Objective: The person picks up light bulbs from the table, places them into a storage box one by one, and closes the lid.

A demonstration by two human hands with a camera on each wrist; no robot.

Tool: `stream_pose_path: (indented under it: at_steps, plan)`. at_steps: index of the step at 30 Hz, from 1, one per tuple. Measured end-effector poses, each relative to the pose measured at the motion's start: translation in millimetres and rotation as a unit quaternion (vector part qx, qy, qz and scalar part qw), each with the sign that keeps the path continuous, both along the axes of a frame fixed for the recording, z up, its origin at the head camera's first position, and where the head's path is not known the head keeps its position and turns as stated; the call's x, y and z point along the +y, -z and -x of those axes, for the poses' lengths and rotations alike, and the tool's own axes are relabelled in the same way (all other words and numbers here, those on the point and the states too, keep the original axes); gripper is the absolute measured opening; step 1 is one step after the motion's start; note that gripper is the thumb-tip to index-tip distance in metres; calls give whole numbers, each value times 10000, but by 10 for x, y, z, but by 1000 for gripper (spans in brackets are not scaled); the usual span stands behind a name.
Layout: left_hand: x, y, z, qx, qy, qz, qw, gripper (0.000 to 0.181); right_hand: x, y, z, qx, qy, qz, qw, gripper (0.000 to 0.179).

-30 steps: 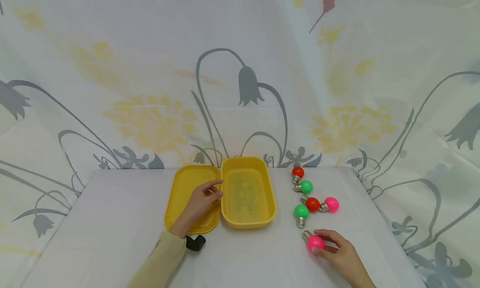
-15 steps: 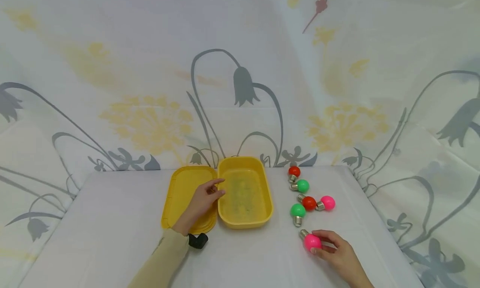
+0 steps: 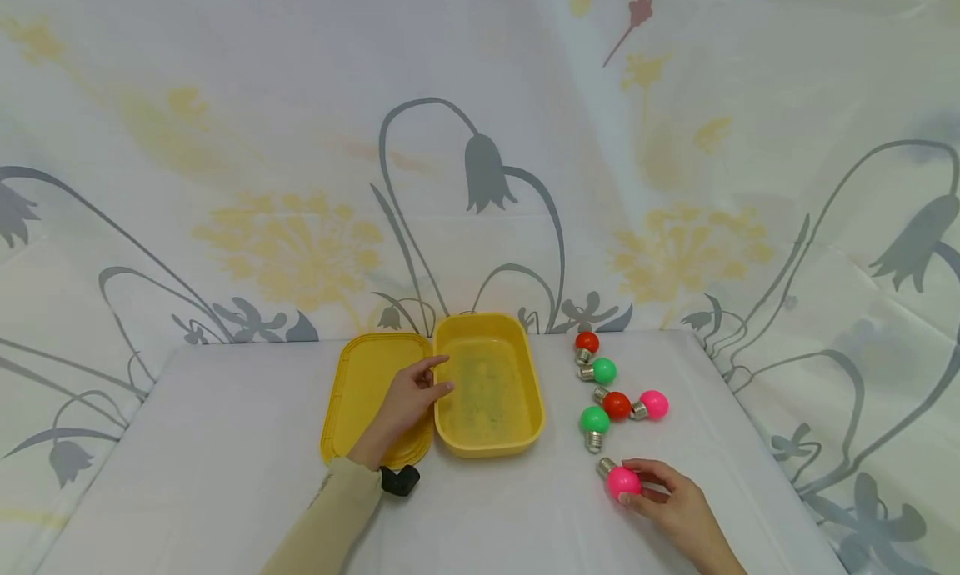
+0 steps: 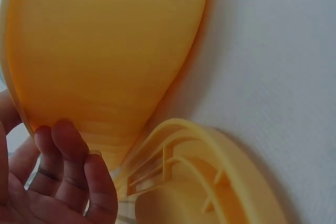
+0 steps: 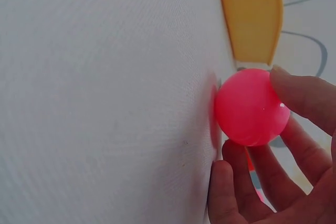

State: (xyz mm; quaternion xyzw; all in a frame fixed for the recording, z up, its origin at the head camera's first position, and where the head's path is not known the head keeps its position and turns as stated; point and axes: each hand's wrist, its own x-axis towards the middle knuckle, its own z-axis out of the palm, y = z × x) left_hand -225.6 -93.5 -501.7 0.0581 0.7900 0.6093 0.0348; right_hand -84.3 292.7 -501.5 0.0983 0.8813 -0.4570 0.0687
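Note:
My left hand point(image 3: 405, 400) grips the near-left rim of a yellow plastic container point(image 3: 489, 452), reaching across the flat yellow lid point(image 3: 367, 375) on the table. In the left wrist view, curled fingers point(image 4: 71, 150) rest against the container's outer wall point(image 4: 110, 51), while another finger passes over the rim. At the front right, my right hand point(image 3: 678, 508) holds a pink light bulb point(image 3: 622, 482) by its round globe, its metal screw base pointing away to the left. The right wrist view shows the pink globe point(image 5: 252, 107) between thumb and fingers, close to the white tabletop.
Beyond the right hand lie a green bulb point(image 3: 595, 421), a red bulb point(image 3: 617, 405) and a pink bulb point(image 3: 655, 404). Farther back are another green bulb point(image 3: 603, 371) and another red bulb point(image 3: 587, 343). A flower-printed cloth point(image 3: 480, 250) hangs behind the table.
The head view has shifted slightly, moving the whole scene a little left. Both hands keep their places, on the container rim and the pink bulb.

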Motion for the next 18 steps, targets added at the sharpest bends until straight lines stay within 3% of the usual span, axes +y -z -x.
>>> stream_pose_path:
  at_steps: [10,18]
  plan:
    - [5,-57,-8,-43,47,105,9999,48,-14,-13,11,-31,9,55,10000,52]
    - [12,-38,-1,-51,184,30,9998,49,-27,-41,7,-128,65,196,9997,53]
